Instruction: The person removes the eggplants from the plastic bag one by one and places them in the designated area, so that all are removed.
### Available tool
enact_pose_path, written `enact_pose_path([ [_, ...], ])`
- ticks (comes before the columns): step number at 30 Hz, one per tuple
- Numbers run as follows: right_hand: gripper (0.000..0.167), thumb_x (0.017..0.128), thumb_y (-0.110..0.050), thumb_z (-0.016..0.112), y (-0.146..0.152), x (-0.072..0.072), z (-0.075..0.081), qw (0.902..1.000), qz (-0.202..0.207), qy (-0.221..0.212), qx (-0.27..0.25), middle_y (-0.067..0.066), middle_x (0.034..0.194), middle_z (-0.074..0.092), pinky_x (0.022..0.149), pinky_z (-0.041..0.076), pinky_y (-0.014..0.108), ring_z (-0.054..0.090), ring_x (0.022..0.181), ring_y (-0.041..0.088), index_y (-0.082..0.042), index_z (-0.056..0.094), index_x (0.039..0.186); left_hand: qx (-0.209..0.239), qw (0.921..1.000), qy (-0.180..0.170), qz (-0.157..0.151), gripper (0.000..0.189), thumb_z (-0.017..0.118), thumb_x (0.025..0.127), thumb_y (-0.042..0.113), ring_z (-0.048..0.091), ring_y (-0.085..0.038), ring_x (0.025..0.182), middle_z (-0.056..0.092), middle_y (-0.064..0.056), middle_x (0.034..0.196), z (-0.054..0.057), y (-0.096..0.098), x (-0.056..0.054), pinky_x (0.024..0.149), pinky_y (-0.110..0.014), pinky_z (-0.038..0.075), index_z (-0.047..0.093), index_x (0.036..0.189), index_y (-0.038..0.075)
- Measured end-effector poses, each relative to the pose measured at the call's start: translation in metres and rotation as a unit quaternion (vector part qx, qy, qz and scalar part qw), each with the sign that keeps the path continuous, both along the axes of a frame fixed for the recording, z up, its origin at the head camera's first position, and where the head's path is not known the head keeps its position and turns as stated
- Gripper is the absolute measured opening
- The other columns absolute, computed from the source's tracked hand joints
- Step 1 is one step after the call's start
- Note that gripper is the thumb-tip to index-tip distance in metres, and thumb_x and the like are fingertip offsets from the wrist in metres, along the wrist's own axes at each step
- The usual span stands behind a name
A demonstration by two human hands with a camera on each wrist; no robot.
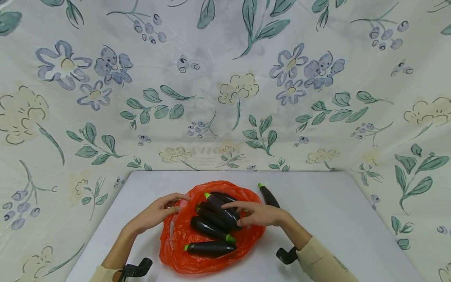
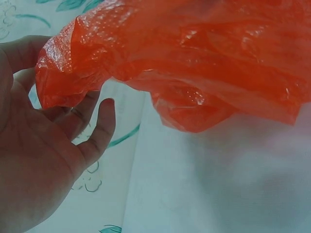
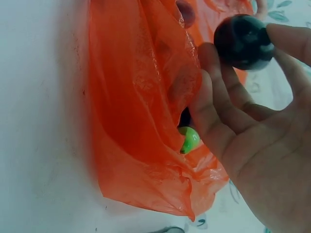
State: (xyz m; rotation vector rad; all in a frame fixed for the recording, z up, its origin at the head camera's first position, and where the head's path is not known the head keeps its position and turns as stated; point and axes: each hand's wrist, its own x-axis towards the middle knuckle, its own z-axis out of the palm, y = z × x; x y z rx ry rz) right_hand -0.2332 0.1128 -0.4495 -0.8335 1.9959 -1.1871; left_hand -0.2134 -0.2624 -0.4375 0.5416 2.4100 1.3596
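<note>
An open red plastic bag (image 1: pixel 197 267) lies on the white table with several dark eggplants inside. At its left rim my left hand (image 1: pixel 151 213) grips the plastic; in the left wrist view the bag's edge (image 2: pixel 63 82) falls between thumb and fingers. My right hand (image 1: pixel 262 213) reaches over the bag from the right and holds an eggplant (image 1: pixel 217 205) by its rounded end, its green stem pointing to the far left. That dark end (image 3: pixel 243 42) shows between thumb and fingers in the right wrist view. Below it lie other eggplants (image 1: pixel 211 249), partly covering each other.
One eggplant (image 1: pixel 269 196) lies on the table outside the bag, beyond my right forearm, which partly hides it. The white table (image 1: pixel 317 196) meets a flower-patterned cloth (image 1: pixel 218 117) behind and at both sides. A black camera mount (image 1: pixel 137 269) sits at my left wrist.
</note>
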Motion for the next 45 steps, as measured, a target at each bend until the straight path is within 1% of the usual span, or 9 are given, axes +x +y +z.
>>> enact_pose_path([
  [6,0.056,0.094,-0.023,0.065,0.004,-0.001,0.001,0.9996,-0.027,0.009,-0.001,0.0,0.131,0.053,0.086,0.053,0.037,0.055,0.111,0.023,-0.046,0.05,0.143,-0.005,1.0,0.001,0.001,0.039,0.056,0.103,0.023,0.053,-0.032,0.122,0.056,-0.014,0.141,0.0,0.001,-0.001,0.097,-0.046,0.052,0.056,0.141,0.014],
  [10,0.055,0.095,-0.022,0.065,0.006,-0.001,0.0,0.9994,-0.033,0.01,-0.008,0.003,0.127,0.055,0.085,0.054,0.038,0.056,0.108,0.024,-0.045,0.05,0.143,-0.006,1.0,0.003,-0.001,0.038,0.055,0.103,0.024,0.051,-0.034,0.123,0.055,-0.013,0.142,0.0,0.002,-0.001,0.098,-0.05,0.05,0.057,0.141,0.016],
  [14,0.056,0.096,-0.022,0.065,0.009,-0.001,-0.001,0.9991,-0.039,0.011,-0.011,0.004,0.125,0.055,0.086,0.054,0.038,0.055,0.11,0.025,-0.045,0.049,0.144,-0.003,1.0,0.002,-0.002,0.038,0.055,0.103,0.024,0.05,-0.036,0.125,0.054,-0.013,0.143,0.0,0.003,-0.001,0.099,-0.053,0.049,0.057,0.14,0.017],
  [20,0.056,0.094,-0.026,0.066,0.015,-0.001,0.0,0.9985,-0.05,0.021,-0.01,0.002,0.133,0.053,0.092,0.052,0.042,0.047,0.123,0.025,-0.047,0.049,0.143,-0.009,0.9999,0.004,0.0,0.038,0.055,0.103,0.024,0.051,-0.035,0.125,0.054,-0.014,0.143,0.0,0.003,-0.001,0.099,-0.052,0.05,0.057,0.14,0.015],
  [23,0.056,0.093,-0.026,0.066,0.018,-0.001,0.002,0.9979,-0.056,0.028,-0.012,0.001,0.136,0.052,0.093,0.051,0.043,0.045,0.126,0.026,-0.046,0.05,0.144,-0.01,0.9999,0.004,0.003,0.038,0.055,0.103,0.024,0.052,-0.034,0.124,0.055,-0.013,0.142,0.0,0.003,-0.001,0.098,-0.05,0.05,0.057,0.14,0.016],
  [33,0.058,0.093,-0.029,0.065,0.03,-0.003,0.0,0.9964,-0.08,0.024,-0.018,0.002,0.14,0.052,0.09,0.05,0.041,0.048,0.124,0.027,-0.046,0.048,0.145,0.0,1.0,0.0,-0.001,0.036,0.054,0.104,0.022,0.051,-0.036,0.123,0.054,-0.013,0.142,-0.002,0.004,0.001,0.098,-0.052,0.05,0.057,0.139,0.016],
  [36,0.058,0.094,-0.026,0.065,0.031,-0.002,0.0,0.9955,-0.088,0.023,-0.03,0.004,0.141,0.051,0.089,0.049,0.042,0.049,0.123,0.029,-0.044,0.048,0.146,-0.004,1.0,0.0,0.001,0.037,0.054,0.104,0.023,0.052,-0.036,0.124,0.055,-0.013,0.142,-0.003,0.004,0.0,0.098,-0.052,0.05,0.057,0.14,0.016],
  [40,0.057,0.095,-0.023,0.064,0.034,-0.003,-0.003,0.9935,-0.101,0.03,-0.044,0.007,0.138,0.054,0.089,0.049,0.043,0.05,0.121,0.03,-0.041,0.048,0.147,-0.005,1.0,-0.003,0.001,0.036,0.054,0.104,0.023,0.053,-0.035,0.123,0.055,-0.013,0.141,-0.004,0.005,0.0,0.098,-0.051,0.051,0.057,0.139,0.016],
  [45,0.056,0.095,-0.023,0.064,0.042,-0.006,-0.007,0.9907,-0.123,0.045,-0.039,0.008,0.133,0.056,0.088,0.049,0.043,0.051,0.118,0.03,-0.042,0.049,0.146,0.002,1.0,-0.004,0.0,0.037,0.055,0.104,0.023,0.053,-0.036,0.123,0.055,-0.014,0.141,-0.005,0.006,-0.001,0.097,-0.05,0.052,0.057,0.139,0.015],
])
